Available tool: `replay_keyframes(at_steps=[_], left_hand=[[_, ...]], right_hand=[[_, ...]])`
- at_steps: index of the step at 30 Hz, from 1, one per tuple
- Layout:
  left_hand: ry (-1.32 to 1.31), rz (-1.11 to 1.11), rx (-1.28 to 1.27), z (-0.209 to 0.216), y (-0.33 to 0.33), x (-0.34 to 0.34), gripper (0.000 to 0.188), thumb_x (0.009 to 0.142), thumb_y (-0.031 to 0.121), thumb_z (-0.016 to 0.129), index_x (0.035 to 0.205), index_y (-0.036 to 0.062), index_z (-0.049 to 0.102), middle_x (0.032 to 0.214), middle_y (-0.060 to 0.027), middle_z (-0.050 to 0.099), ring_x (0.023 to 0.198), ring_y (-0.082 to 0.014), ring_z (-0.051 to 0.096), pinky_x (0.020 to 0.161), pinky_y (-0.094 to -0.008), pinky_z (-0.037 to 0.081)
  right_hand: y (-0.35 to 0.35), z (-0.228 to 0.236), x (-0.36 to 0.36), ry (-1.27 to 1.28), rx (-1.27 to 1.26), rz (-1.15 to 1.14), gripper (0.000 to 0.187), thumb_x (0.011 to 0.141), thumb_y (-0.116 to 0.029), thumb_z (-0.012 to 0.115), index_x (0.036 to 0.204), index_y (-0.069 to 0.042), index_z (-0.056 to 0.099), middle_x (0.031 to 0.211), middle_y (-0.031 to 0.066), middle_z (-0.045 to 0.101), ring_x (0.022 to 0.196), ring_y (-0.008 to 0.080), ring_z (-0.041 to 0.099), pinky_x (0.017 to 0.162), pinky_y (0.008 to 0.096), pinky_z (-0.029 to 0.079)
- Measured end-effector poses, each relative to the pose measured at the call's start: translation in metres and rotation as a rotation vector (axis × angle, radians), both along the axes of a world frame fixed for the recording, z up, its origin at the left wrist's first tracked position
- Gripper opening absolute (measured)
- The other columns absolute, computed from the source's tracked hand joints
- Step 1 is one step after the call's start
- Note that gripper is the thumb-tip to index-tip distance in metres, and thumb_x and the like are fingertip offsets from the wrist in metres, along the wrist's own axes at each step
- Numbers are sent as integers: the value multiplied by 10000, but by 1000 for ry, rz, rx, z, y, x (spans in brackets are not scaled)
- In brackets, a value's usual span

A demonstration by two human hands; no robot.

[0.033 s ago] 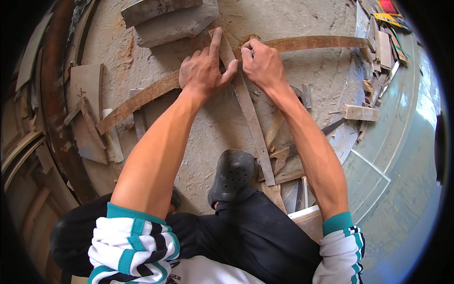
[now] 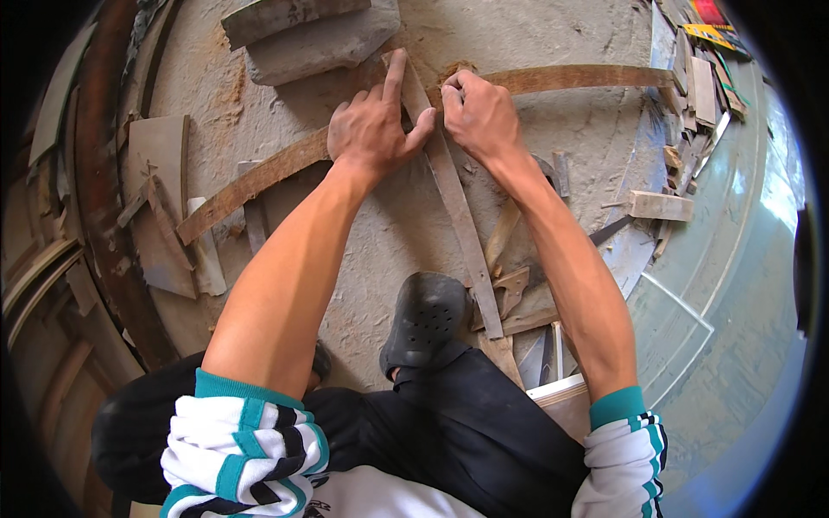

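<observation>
A narrow grey-brown wooden strip (image 2: 462,233) crosses over a long, rough brown batten (image 2: 263,186), which runs from left to right and looks bowed in this view. At the crossing my left hand (image 2: 370,129) holds the strip down. Its index finger stretches forward along the strip, and its thumb spreads over toward the right edge. Just right of the strip, my right hand (image 2: 477,116) is closed in a pinch above the batten. Whatever its fingertips hold is hidden from view. Fibrous brown shavings or dust (image 2: 459,67) lie behind its knuckles.
Grey blocks (image 2: 324,43) stand at the back. Boards (image 2: 160,198) lean at the left beside a dark rusty beam (image 2: 104,190). A handsaw handle (image 2: 511,289) and offcuts lie below my right forearm. Scrap wood (image 2: 661,205) borders glass sheets (image 2: 691,293) on the right. My dark clog (image 2: 423,319) is near the strip's end.
</observation>
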State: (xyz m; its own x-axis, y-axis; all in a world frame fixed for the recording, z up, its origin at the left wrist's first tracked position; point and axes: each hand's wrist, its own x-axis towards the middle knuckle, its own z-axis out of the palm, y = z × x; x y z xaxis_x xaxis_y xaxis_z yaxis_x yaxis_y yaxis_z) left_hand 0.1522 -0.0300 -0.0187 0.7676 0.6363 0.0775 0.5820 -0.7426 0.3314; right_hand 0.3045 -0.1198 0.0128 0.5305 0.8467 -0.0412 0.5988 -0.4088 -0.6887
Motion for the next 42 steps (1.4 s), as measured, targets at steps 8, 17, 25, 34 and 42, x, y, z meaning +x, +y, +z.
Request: replay_keyframes(at_steps=[8, 17, 25, 34, 42], left_hand=[[-2, 14, -18, -2, 5, 3, 926, 898, 594, 626, 1623, 117, 301, 937, -152, 732, 822, -325, 717, 731, -455, 579], [20, 31, -34, 4, 6, 3, 926, 929, 586, 613, 1628, 104, 245, 937, -160, 742, 810, -360, 723, 740, -470, 578], [99, 42, -126, 9, 6, 6, 935, 918, 633, 582, 1620, 88, 290, 1003, -183, 742, 910, -349, 734, 812, -455, 583], [73, 27, -109, 9, 5, 5, 911, 942, 612, 585, 1639, 128, 255, 1030, -158, 742, 924, -340, 725, 792, -464, 575], [81, 4, -47, 8, 5, 6, 873, 962, 651, 527, 1652, 184, 266, 1120, -143, 714, 997, -314, 712, 845, -444, 550]], right_hand=[[10, 4, 5, 30, -47, 0, 249, 933, -184, 579, 870, 30, 690, 782, 319, 683, 790, 517, 694, 744, 554, 572], [22, 15, 18, -136, -129, 261, 225, 877, -152, 605, 879, 32, 736, 877, 313, 707, 854, 505, 701, 767, 539, 576], [13, 14, 4, 65, -208, -10, 273, 901, -206, 578, 948, 9, 738, 856, 260, 720, 829, 438, 719, 793, 471, 564], [-14, 16, -11, 139, -81, -104, 265, 949, -198, 551, 852, 5, 693, 815, 263, 712, 833, 463, 708, 794, 517, 552], [-63, 0, -47, 272, -15, -305, 235, 1037, -229, 522, 1105, -27, 620, 888, 207, 732, 857, 412, 719, 800, 497, 543]])
